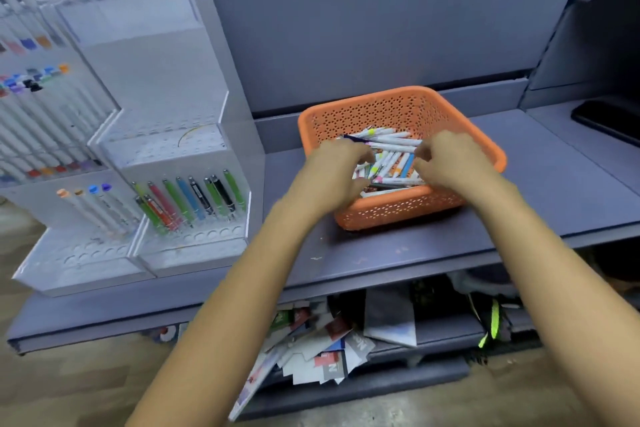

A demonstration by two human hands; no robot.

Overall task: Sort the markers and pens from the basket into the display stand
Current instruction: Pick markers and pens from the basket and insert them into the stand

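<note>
Both hands are down in the orange basket [398, 107] on the counter [540, 204], the left hand [337, 166] and right hand [450, 163] flanking a heap of markers and pens [388, 156] whose long axes mostly run left to right. The display stand [156, 156] lies well to the left, nearer the left hand. Fingers curl into the pile; whether either grips one I cannot tell.

basket [381, 215] open-topped, shelf [287, 204] between basket, stand [156, 87] bare
</note>
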